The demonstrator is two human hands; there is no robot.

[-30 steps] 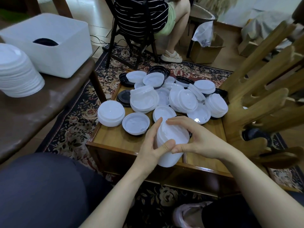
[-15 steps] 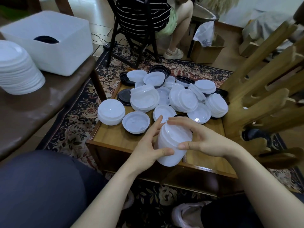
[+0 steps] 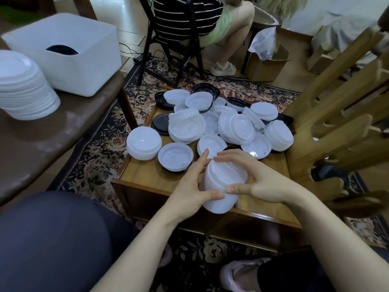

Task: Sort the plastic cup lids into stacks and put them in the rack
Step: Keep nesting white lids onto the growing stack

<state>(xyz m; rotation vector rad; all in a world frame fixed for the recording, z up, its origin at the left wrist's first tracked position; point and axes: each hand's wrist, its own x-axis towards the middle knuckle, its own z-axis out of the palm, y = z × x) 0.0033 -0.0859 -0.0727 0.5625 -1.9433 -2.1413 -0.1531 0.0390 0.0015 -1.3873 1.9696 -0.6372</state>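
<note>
Head view looks down on a low wooden bench (image 3: 147, 171) with a raised rim, standing on a dark floral rug (image 3: 99, 144). I hold a stack of white cup lids (image 3: 223, 186) above the bench's near edge, tilted so its open top faces me. My left hand (image 3: 189, 186) has its grip closed round the stack's left side, thumb across the front. My right hand (image 3: 259, 182) grips the right side, fingers arched over the rim, thumb tip meeting my left thumb.

Behind the stack, a heap of loose white lids (image 3: 231, 127) covers the far part of the bench, with a few black lids (image 3: 160, 124) showing at its edges. One short white stack (image 3: 144, 143) sits at the left rim, an upturned lid (image 3: 175, 155) just beside it.

On my right stands the wooden rack (image 3: 336, 123), its slanted slotted bars rising past the bench's corner; something black (image 3: 324, 172) sits low in it.

To my left a brown seat (image 3: 63, 123) carries a tall pile of wide white lids (image 3: 23, 89) and a white plastic bin (image 3: 69, 51). Further back, a person (image 3: 189, 20) in a striped top sits on a black chair (image 3: 151, 43), next to a cardboard box (image 3: 265, 66) holding a clear bag.
</note>
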